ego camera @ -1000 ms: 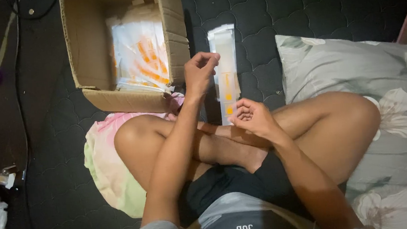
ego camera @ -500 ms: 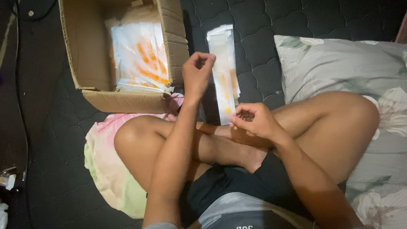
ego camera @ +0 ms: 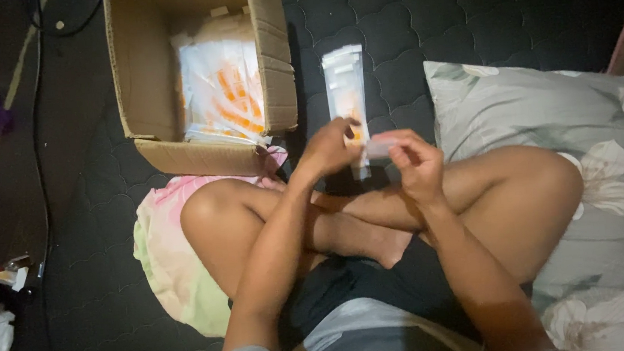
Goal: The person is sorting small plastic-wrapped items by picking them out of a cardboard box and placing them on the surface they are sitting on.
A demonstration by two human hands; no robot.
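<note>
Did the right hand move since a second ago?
Yes. The right hand went up toward the left hand and the packet stack, judged against the pillow.

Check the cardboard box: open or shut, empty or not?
Open and not empty. The cardboard box has its flaps spread with the inside showing, and white-and-orange plastic packets are stacked in it. How deep the stack goes cannot be told.

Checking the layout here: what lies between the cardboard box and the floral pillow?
In the head view, a narrow white-and-orange packet lies on the dark quilted mattress between the cardboard box and floral pillow.
</note>
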